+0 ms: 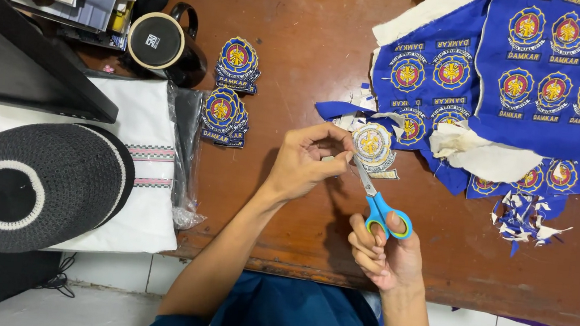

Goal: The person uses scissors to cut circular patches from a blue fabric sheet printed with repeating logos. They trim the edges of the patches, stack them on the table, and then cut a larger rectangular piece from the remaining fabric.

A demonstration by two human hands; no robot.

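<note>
My left hand (305,159) pinches a round embroidered patch (372,147), turned with its pale back up, above the brown wooden table (302,55). My right hand (380,250) grips blue-handled scissors (376,202), fingers through the loops. The blades point up-left and meet the patch's lower left edge. A strip of trimmed backing hangs under the patch.
Blue fabric sheets (562,70) with rows of uncut patches lie at the right, scraps (528,216) below them. Two stacks of cut patches (226,116) sit left of my hands. A black mug (162,43), books, folded white cloth (148,190) and a black knitted cap (36,185) fill the left.
</note>
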